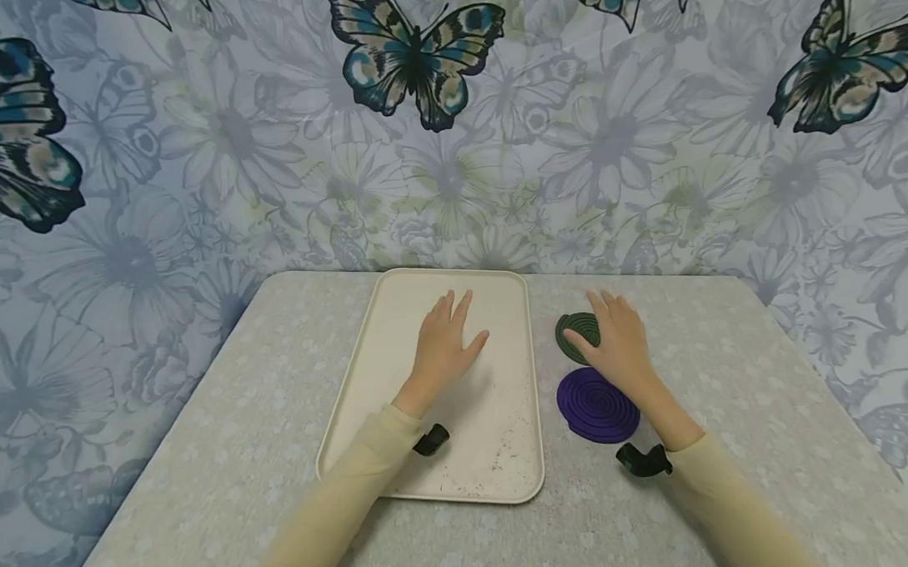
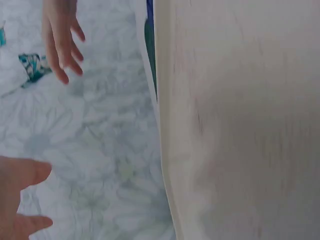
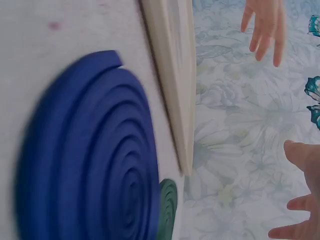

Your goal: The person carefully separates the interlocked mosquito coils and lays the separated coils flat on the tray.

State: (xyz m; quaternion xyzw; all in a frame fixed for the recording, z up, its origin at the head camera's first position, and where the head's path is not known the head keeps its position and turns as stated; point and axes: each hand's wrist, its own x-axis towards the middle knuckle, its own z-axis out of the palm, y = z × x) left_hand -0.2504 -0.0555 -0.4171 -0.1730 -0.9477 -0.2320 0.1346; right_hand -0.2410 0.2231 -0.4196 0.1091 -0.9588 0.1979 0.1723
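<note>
My left hand (image 1: 441, 344) hovers over a cream rectangular tray (image 1: 500, 303), fingers spread and holding nothing. My right hand (image 1: 617, 344) is held above the table at the tray's right, its fingers extended and nothing in its grasp. From the head view it overlaps part of a green spiral coaster (image 1: 571, 338). Just nearer to me lies a larger purple spiral coaster (image 1: 597, 405), which shows blue in the right wrist view, flat on the table. Small dark specks (image 1: 505, 457) dot the tray's near right part.
The tray and both coasters lie on a light, patterned tabletop (image 1: 227, 458). Behind the table rises a wall (image 1: 614, 144) papered with flowers and butterflies. Each wrist wears a black camera band, seen as the left band (image 1: 432, 440) and the right band (image 1: 644, 459).
</note>
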